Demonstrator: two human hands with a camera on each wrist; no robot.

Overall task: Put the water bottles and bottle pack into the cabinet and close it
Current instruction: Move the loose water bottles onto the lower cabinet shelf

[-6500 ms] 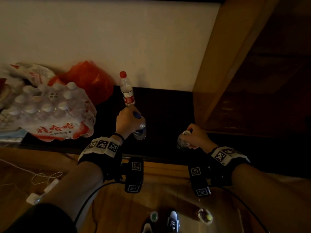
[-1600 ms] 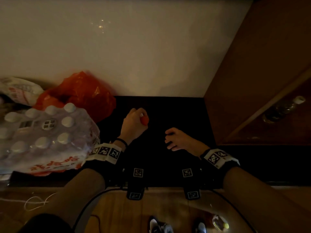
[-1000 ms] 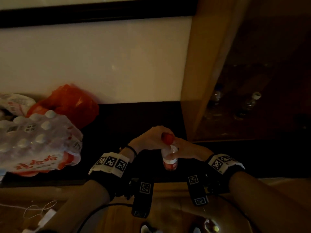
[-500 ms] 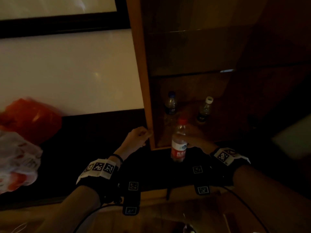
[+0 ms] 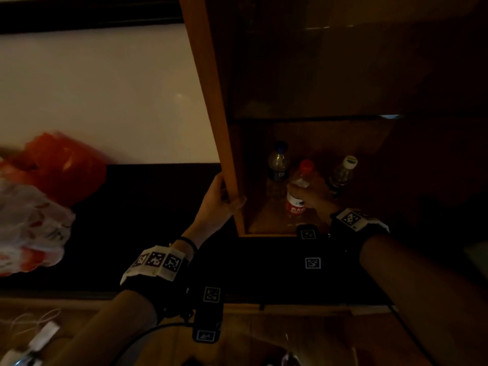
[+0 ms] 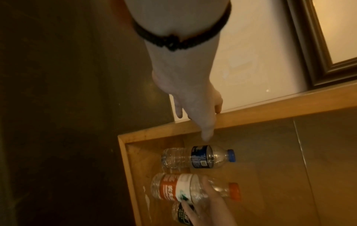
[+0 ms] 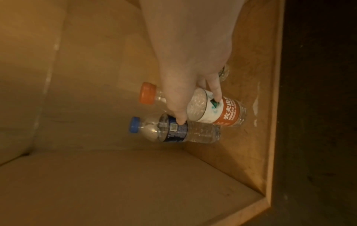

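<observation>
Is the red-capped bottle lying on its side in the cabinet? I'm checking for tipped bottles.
No, the red-capped bottle stands upright on the cabinet floor, gripped by the right hand.

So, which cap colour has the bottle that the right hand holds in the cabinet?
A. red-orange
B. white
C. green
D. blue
A: the right hand grips the red-labelled bottle, whose cap is red-orange; the blue-capped bottle stands beside it.

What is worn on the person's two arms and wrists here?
Both forearms are bare, with no sleeves. Each wrist carries a black strap with white square-code markers: left band, right band. Black camera blocks with similar markers hang below the wrists, and a dark cable runs from the left one. A thin black bracelet circles the left wrist.
</observation>
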